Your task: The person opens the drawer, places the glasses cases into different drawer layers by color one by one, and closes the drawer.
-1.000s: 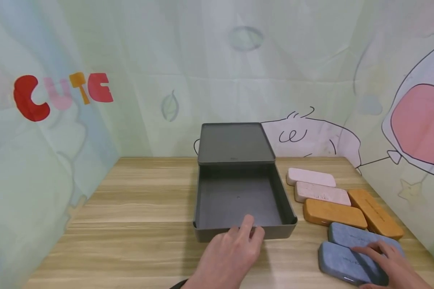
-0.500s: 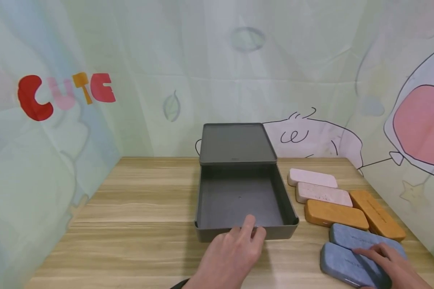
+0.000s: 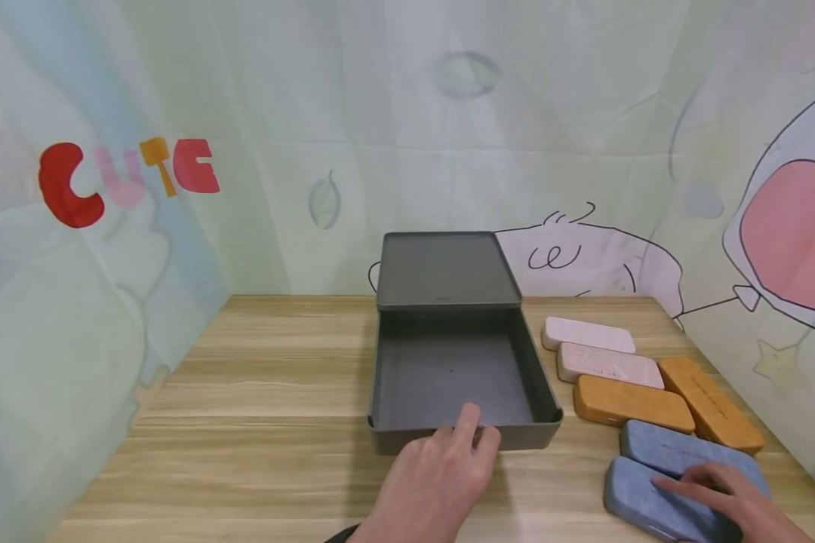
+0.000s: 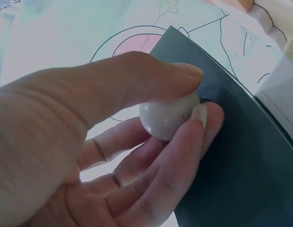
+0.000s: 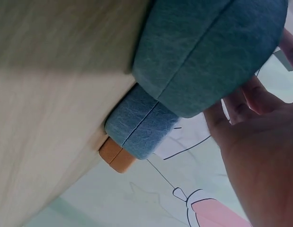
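In the head view my left hand is at the front of a grey pulled-out drawer. The left wrist view shows its thumb and fingers pinching a round white knob against the dark drawer front. My right hand rests on the nearer blue glasses case, one finger stretched across its top. From the right wrist, loosely bent fingers lie along that case. A second blue case touches it from behind.
Past the blue cases lie two orange cases, a speckled pink case and a pale pink case. The unit's grey top stands behind the drawer. Printed curtains hang round the wooden table.
My right hand's stretched finger has shifted slightly left and down across the nearer blue case. The left hand keeps its place at the drawer front. The view has turned slightly.
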Motion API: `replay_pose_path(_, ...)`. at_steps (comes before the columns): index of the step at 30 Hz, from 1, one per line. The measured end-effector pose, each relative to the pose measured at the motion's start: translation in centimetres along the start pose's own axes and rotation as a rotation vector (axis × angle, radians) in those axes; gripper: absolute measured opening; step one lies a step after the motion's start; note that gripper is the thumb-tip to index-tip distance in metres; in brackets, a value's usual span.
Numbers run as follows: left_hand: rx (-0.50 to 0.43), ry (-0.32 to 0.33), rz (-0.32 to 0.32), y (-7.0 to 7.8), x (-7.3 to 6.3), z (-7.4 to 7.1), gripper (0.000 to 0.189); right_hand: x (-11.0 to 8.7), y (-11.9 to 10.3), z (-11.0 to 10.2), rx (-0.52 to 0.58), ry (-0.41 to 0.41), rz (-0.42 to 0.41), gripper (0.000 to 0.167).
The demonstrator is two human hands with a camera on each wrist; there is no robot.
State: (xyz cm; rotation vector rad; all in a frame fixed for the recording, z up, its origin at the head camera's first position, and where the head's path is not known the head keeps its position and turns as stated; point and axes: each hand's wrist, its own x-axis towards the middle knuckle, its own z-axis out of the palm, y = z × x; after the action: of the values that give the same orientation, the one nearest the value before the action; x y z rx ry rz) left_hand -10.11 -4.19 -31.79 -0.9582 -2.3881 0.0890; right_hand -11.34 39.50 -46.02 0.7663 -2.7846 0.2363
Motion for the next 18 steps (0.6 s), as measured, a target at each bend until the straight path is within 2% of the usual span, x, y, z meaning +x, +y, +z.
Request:
replay_pose_path(4, 0.001, 0.014, -0.009, 0.1, 0.0, 0.1, 0.012, 0.2, -0.3, -0.4, 0.005, -0.058, 0.026, 0.071)
replay_pose_path(9, 0.003, 0.006, -0.008, 0.1, -0.1, 0.0, 0.013, 0.4, -0.9, -1.3, 0.028, -0.19, 0.154, 0.056)
replay_pose_path(13, 0.001, -0.015, -0.009, 0.1, 0.0, -0.1, 0.013, 0.6, -1.5, -1.8, 0.015, -0.129, 0.16, 0.055)
replay_pose_path(18, -0.018, -0.044, -0.017, 0.1, 0.0, -0.1, 0.013, 1.1, -2.4, -2.6, -0.022, -0.121, 0.23, 0.058)
